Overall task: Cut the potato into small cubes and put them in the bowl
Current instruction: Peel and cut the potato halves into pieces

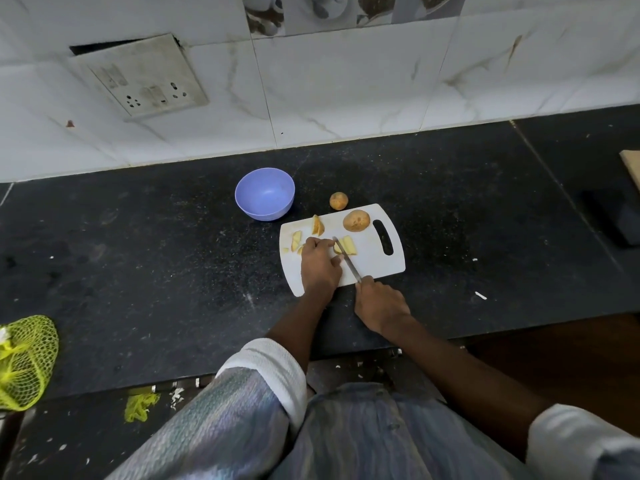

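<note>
Head view shows the work centred on a white cutting board [367,261] lying on the dark table [156,265], just right of frame centre. The left hand [320,265] rests on the board with its fingers curled down onto a cut potato piece [346,244], pinning it. The right hand [381,306], at the board's lower edge, is clamped round the handle of a knife [347,259] whose blade runs up and left to meet that piece beside the left fingertips. Further potato strips [296,240] lie at the board's left edge, a wedge [318,225] above them, and an uncut potato half [356,220] near the board's handle slot. A small whole potato [338,200] sits on the table just above the board. The blue bowl [265,194], up and left of the board, appears to hold nothing yet. Handling judgement: raw potato is firm and stiff, light in these small pieces, and its cut faces are likely wet and slippery. Rounded skin sides may roll, so each piece is best laid flat-face down. Hold should be taken from above, close to but behind the cut line, with fingertips tucked back from the blade. Cubes should tolerate scooping or pinching without damage.
</note>
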